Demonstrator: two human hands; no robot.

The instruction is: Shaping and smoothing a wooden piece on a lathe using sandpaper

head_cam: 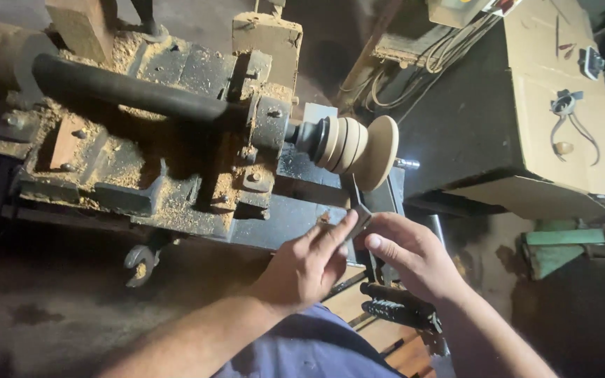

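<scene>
A pale turned wooden piece (358, 145), with grooved rings and a wide round disc at its end, is mounted on the spindle of a sawdust-covered wood lathe (176, 133). Just below it my left hand (309, 266) and my right hand (407, 252) meet on a thin dark metal tool (356, 199) that rises toward the underside of the disc. My left fingers pinch the tool's lower part; my right thumb and fingers press it from the right. The tool's tip is partly hidden behind the disc.
A black belt or hose (127, 91) runs across the lathe's top. A cardboard-covered bench (568, 105) at the right carries calipers (568, 119) and small tools. A dark ridged handle (400, 308) lies on wooden boards below my hands. A spanner (141, 262) hangs under the lathe.
</scene>
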